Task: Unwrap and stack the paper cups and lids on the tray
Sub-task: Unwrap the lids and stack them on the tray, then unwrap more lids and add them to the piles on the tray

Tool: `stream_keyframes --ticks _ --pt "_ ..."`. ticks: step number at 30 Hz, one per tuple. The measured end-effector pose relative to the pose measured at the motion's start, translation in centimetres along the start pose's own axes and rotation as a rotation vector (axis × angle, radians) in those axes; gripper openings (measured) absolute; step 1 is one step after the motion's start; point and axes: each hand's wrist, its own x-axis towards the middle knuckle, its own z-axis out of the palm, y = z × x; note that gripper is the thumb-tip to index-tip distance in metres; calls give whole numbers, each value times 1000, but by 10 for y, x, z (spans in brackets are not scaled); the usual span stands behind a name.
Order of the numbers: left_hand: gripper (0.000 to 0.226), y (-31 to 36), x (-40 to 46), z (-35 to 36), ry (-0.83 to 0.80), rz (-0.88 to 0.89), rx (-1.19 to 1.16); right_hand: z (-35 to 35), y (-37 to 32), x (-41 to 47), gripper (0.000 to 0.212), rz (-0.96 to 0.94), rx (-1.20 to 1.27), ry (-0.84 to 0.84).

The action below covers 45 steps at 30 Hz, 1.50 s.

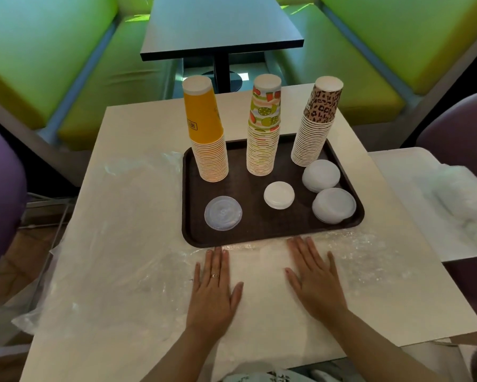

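A dark brown tray sits on the white table. Three upside-down cup stacks stand along its far side: a yellow stack, a fruit-print stack and a leopard-print stack. In front of them lie a clear lid stack, a white lid stack and two translucent white lid stacks. My left hand and my right hand lie flat, fingers straight, on the table just in front of the tray, holding nothing.
Loose clear plastic wrap is spread over the table to the left and under my hands. More crumpled wrap lies on a white side surface at right. A dark table and green benches stand beyond.
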Motion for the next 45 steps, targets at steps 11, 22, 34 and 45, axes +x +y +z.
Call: stream_keyframes --ticks 11,22,34,45 --pt "69 -15 -15 -5 19 -52 -43 -10 30 -7 66 50 37 10" --pt "59 -2 -3 -19 187 -181 -368 -15 34 -1 56 78 18 157" --pt "36 150 54 -71 344 99 -559 -97 85 21 38 95 413 498" --pt "37 313 159 -63 203 457 -496 -140 235 38 22 388 463 657"
